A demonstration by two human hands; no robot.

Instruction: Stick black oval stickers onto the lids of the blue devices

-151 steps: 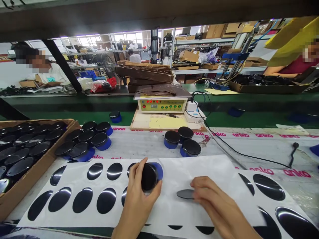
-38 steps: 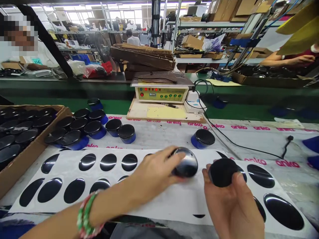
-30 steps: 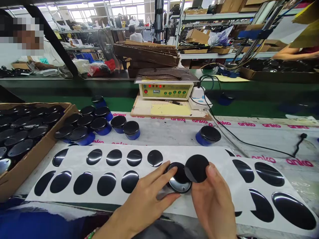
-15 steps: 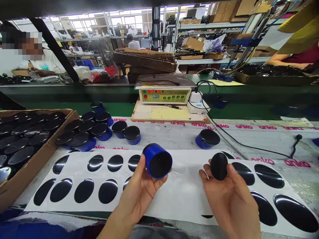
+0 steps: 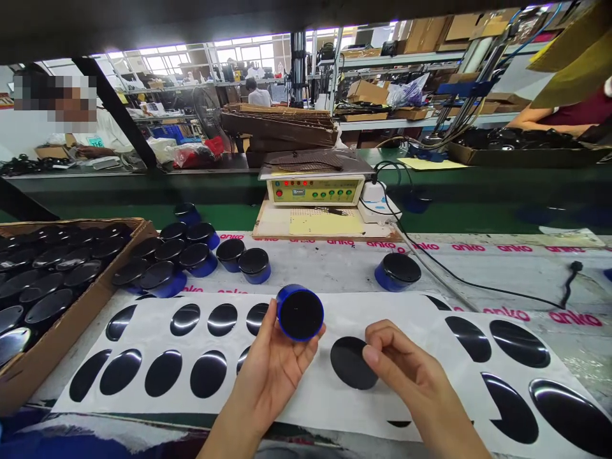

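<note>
My left hand [image 5: 275, 376] holds a blue round cup-like part [image 5: 282, 298] tilted so that its black round face points toward me. Between the thumb and fingers of my right hand [image 5: 406, 376] is the edge of a thin black disc [image 5: 352, 363], just right of the blue part and apart from it. Beneath both hands lies a white sheet [image 5: 335, 405] bearing rows of glossy black ovals, such as one at the left [image 5: 208, 371]. Several blue parts with black tops, including one at the centre left [image 5: 254, 264], stand behind the sheet.
A cardboard box [image 5: 102, 280] full of black-topped parts is at the left. A control box [image 5: 315, 191] sits at the back centre, with a black cable [image 5: 482, 280] running right. One blue part [image 5: 398, 271] stands alone. People [image 5: 258, 94] are in the background.
My right hand has moved left with the black disc, now turned and closer to the blue part. My left hand has tilted the blue part so its black face shows more fully.
</note>
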